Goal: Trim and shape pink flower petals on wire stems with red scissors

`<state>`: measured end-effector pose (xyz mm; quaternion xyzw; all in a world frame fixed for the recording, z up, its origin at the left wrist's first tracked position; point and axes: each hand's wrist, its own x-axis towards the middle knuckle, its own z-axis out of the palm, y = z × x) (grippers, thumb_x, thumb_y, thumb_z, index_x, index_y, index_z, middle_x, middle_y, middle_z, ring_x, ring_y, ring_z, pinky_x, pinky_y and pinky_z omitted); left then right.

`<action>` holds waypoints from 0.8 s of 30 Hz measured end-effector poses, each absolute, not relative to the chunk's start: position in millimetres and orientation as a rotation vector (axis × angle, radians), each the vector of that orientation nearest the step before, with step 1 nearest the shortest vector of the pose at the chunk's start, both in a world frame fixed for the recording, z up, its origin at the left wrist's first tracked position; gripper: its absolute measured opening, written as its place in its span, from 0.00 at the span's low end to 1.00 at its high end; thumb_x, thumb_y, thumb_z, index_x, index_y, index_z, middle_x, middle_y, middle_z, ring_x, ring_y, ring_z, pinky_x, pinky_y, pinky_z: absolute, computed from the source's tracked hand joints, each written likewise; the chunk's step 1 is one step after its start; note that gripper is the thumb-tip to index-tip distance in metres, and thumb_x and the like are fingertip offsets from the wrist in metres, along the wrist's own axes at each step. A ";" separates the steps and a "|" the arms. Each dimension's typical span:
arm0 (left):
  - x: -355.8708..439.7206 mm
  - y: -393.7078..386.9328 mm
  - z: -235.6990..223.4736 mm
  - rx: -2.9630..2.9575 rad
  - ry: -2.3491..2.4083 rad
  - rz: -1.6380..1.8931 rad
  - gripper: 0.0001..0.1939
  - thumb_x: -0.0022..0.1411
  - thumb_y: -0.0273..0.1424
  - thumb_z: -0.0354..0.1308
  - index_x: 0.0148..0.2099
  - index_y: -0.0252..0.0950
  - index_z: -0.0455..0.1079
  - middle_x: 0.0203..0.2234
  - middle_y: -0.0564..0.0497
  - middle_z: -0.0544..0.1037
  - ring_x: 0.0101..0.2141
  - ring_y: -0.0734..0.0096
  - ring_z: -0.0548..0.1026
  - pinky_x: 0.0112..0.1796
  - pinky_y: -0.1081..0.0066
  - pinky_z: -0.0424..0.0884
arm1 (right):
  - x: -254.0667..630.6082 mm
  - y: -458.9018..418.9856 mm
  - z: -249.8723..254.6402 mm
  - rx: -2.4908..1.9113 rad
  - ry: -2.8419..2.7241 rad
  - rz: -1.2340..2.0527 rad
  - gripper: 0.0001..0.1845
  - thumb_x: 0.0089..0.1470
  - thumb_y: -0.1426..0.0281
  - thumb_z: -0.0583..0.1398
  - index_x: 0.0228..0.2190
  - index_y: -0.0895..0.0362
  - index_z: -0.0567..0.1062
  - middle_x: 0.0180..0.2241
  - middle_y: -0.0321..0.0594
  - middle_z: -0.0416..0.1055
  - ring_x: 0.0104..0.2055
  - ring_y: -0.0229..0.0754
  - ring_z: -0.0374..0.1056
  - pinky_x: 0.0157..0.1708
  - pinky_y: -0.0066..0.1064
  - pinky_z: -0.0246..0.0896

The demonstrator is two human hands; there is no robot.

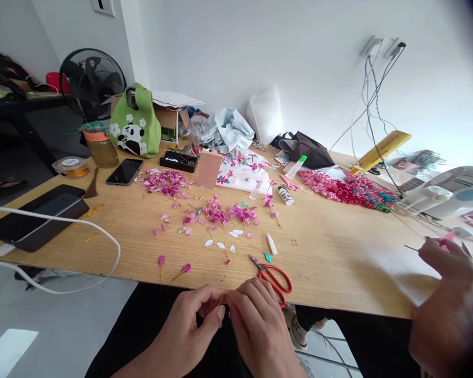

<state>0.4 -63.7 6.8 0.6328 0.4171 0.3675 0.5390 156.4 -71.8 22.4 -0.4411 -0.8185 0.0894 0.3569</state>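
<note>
In front of the table edge, my left hand [191, 320] pinches a thin gold wire [221, 300] between thumb and forefinger. My right hand [256, 317] is closed, its fingertips meeting the left ones at the same wire; its thumb and whatever lies deeper in the fingers are hidden. Just beyond the right knuckles lie red-handled scissors [274, 278], with a teal leaf piece [267, 257] and a white glue tube [271, 244] behind them. Two pink petals on gold wire stems, one left [161, 261] and one right [186, 268], rest near the edge.
Pink petals [215, 211] and white leaf pieces [220, 245] are scattered mid-table. A co-worker's hand [451, 268] works at the right beside a pale machine [449, 194]. Phones, a white cable [114, 236], a jar [101, 149] and a green panda bag [137, 126] stand left.
</note>
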 end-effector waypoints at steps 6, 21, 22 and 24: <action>-3.5 -55.3 4.1 0.888 0.747 0.835 0.13 0.61 0.37 0.56 0.32 0.31 0.70 0.26 0.49 0.73 0.28 0.72 0.70 0.33 0.71 0.67 | 156.4 -71.3 17.8 -1.066 -2.042 0.225 0.11 0.60 0.81 0.54 0.35 0.56 0.73 0.28 0.39 0.66 0.31 0.40 0.60 0.31 0.33 0.56; -6.7 -53.4 -9.1 0.908 0.723 0.970 0.08 0.59 0.33 0.60 0.30 0.34 0.70 0.22 0.54 0.72 0.27 0.75 0.70 0.34 0.74 0.66 | 157.6 -72.6 -5.5 -1.122 -1.732 0.638 0.21 0.60 0.75 0.55 0.55 0.52 0.66 0.35 0.41 0.69 0.36 0.42 0.66 0.37 0.34 0.63; -7.3 -53.5 -9.7 0.996 0.784 0.990 0.08 0.59 0.34 0.60 0.30 0.35 0.70 0.22 0.54 0.72 0.28 0.74 0.70 0.34 0.74 0.66 | 157.3 -72.7 -5.4 -1.150 -1.628 0.779 0.17 0.60 0.72 0.56 0.51 0.53 0.69 0.34 0.41 0.70 0.36 0.42 0.66 0.36 0.32 0.63; -8.2 -54.0 -10.7 1.152 0.871 1.001 0.09 0.60 0.34 0.59 0.29 0.36 0.70 0.23 0.54 0.72 0.29 0.73 0.71 0.34 0.74 0.66 | 156.6 -71.9 -4.1 -1.160 -1.421 1.114 0.10 0.60 0.65 0.58 0.41 0.56 0.75 0.31 0.40 0.70 0.33 0.40 0.66 0.33 0.29 0.62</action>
